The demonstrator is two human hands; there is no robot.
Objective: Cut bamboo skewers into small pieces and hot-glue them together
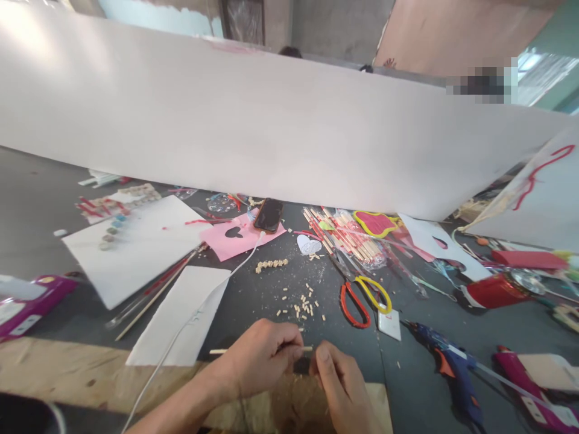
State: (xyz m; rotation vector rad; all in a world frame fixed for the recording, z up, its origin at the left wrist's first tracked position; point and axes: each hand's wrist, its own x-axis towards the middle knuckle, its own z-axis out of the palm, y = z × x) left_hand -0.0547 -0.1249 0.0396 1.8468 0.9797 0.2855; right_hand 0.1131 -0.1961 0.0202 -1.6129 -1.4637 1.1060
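Observation:
My left hand [265, 355] is closed around a thin wooden stick [218, 351]. One end of the stick sticks out to the left of the hand, and a short tip shows on its right side. Just right of that tip is my right hand [337, 383], its fingers curled together; what they hold, if anything, is hidden. Several short cut stick pieces [304, 308] lie scattered on the dark table beyond the hands. Farther back sit a small joined row of pieces [271, 264] and a white paper heart [309, 244].
Scissors [355, 306] with red and yellow handles lie right of the pieces, near a blue glue gun [452, 367]. A white cable [181, 328] crosses white paper [183, 307] at left. A phone [269, 215], bundled sticks [346, 238] and a red can [497, 289] lie farther back.

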